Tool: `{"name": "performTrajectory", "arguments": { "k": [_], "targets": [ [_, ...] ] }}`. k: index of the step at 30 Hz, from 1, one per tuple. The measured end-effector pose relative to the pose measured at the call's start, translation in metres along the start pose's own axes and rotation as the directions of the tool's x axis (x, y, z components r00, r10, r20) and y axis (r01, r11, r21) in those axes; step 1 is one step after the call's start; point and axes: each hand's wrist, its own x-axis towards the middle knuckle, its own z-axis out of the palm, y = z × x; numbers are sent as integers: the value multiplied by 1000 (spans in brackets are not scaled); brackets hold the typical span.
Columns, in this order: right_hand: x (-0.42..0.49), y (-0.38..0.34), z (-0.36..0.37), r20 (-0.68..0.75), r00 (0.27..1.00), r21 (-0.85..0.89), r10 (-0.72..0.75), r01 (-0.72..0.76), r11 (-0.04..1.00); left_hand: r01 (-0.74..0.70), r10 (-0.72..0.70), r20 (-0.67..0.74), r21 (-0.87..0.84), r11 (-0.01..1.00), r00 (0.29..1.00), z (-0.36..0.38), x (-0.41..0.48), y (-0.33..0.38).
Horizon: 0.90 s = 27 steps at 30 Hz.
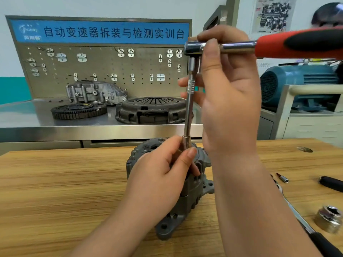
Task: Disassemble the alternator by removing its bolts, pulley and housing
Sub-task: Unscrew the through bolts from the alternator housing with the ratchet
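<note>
Wooden bench [55, 182], alternator [187, 201] standing upright; extension bar [188, 115] runs straight down onto it, left hand [163, 175] pinching the socket [185, 142], right hand [228, 93] gripping up top.

The left hand [163, 175] covers the top of the alternator [187, 199], so where the lower end of the bar [188, 112] meets it cannot be seen. The right hand [228, 89] hides part of the head of the ratchet [193, 48], whose red and black handle runs past the right edge. The right forearm hides much of a long tool [324, 243] lying near right, its black grip cut by the bottom edge. A large socket [329, 218] beside it is blurred. The far poster [274, 14] is unreadable.
</note>
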Motion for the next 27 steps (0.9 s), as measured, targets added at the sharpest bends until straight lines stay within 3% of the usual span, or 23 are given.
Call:
{"name": "performTrajectory", "arguments": {
  "k": [3, 7, 10, 14, 16, 18, 22, 27],
  "targets": [
    [0, -2, 1, 66, 951, 378, 300, -303, 875, -19, 19, 10, -17, 1000, 1000, -1, -1, 1],
    [3, -5, -2, 215, 893, 610, 395, -439, 660, -19, 19, 39, -4, 1000, 999, -3, 0, 2],
    [3, -4, -3, 166, 915, 560, 368, -394, 728, 15, -16, 43, 11, 1000, 999, -3, 1, 2],
    [-1, -2, 0, 20, 997, 157, 81, -83, 984, 38, -38, 12, 31, 999, 999, -1, 0, 3],
    [-2, -2, 1, 50, 996, -2, -73, 73, 997, 49, -49, -3, 27, 998, 999, 0, 0, 3],
    [-2, -2, 2, 65, 990, -52, -122, 125, 991, 56, -56, -3, 9, 998, 998, 0, -1, 3],
    [-2, -5, 3, 40, 997, 133, 64, -68, 989, 45, -45, 11, -14, 999, 999, -1, -1, 4],
    [0, -6, 1, 159, 942, 501, 296, -335, 798, 25, -22, 66, -39, 999, 998, -4, 0, 4]
  ]
}}
